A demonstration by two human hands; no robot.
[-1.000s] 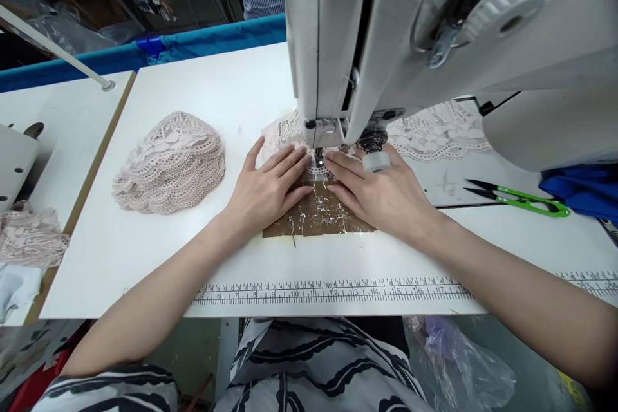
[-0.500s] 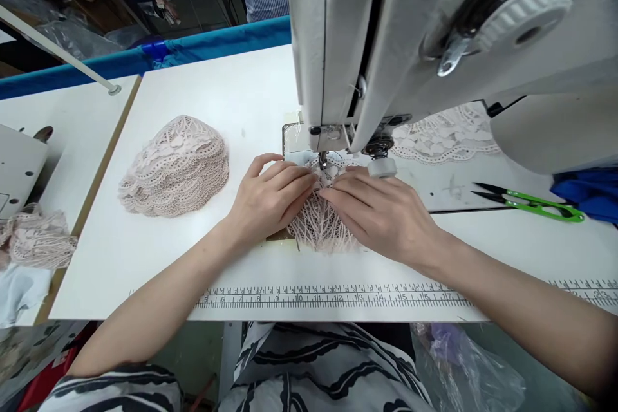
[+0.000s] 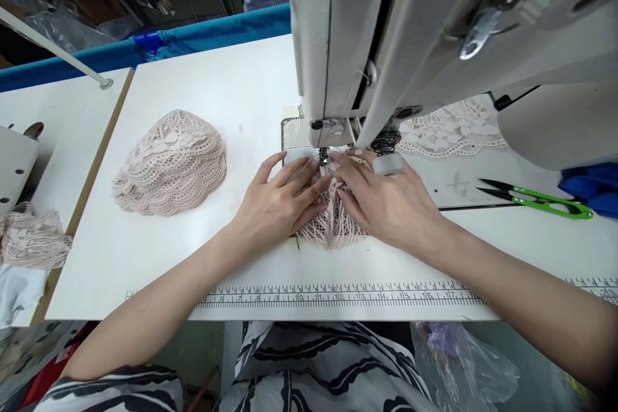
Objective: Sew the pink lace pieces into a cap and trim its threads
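Note:
A piece of pale pink lace [image 3: 331, 222] lies beneath the presser foot [image 3: 323, 156] of a white sewing machine [image 3: 347, 32]. My left hand [image 3: 280, 199] rests flat on its left side, fingers spread, fingertips close to the foot. On the right side, my right hand [image 3: 386, 196] presses the lace down with fingers stretched and slightly bent. Between the hands a seam line runs down the lace toward its fringed near edge. The needle tip is too small to make out.
Stacked lace pieces [image 3: 171, 164] stand on the left of the table. More lace [image 3: 454, 129] lies behind the machine's needle end. Green-handled thread snips [image 3: 535, 197] and blue cloth [image 3: 591, 188] are at the right. A printed ruler [image 3: 338, 296] follows the front edge.
My left hand's fingers have spread apart, and my right fingers have moved up nearer the presser foot. The lace has shifted slightly forward under the foot. The camera view has moved a little.

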